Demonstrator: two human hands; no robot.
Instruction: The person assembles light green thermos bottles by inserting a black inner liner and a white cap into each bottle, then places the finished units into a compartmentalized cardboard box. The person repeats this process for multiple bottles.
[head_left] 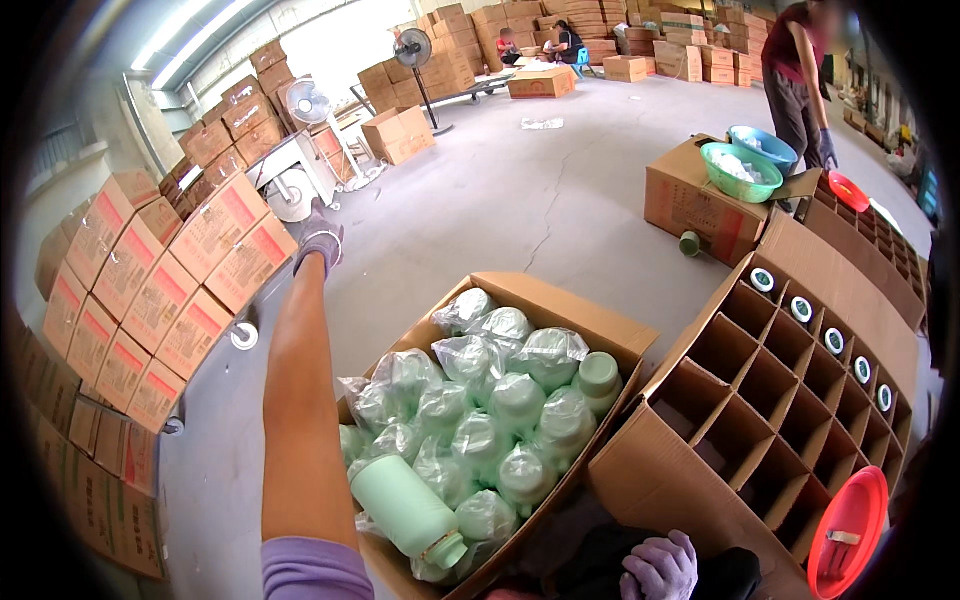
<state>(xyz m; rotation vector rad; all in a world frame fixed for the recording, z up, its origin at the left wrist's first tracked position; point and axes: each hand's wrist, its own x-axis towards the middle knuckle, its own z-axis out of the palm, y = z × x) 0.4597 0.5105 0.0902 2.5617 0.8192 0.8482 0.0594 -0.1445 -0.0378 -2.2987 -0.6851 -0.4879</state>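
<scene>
My left hand (320, 240), in a greyish-purple glove, reaches far out at the end of a straight arm. Its fingers look stretched out, and nothing shows in them. Low in front of me, beside dark clothing, my right hand (660, 567) in a purple glove has its fingers curled; what they hold, if anything, is hidden. Between my arms stands an open carton (560, 300) of pale green bottles, most in clear plastic bags. One unwrapped green bottle (405, 510) lies tilted on top at the near left. Another bare bottle (599, 375) stands in the far right corner.
Right of it is a divided carton (690, 365) with several white-topped bottles (833, 341) along its far side. A red basin (848, 530) lies at its near corner. Farther off are a green basin (741, 172), stacked cartons (160, 290), a fan (412, 48) and a standing person (795, 90).
</scene>
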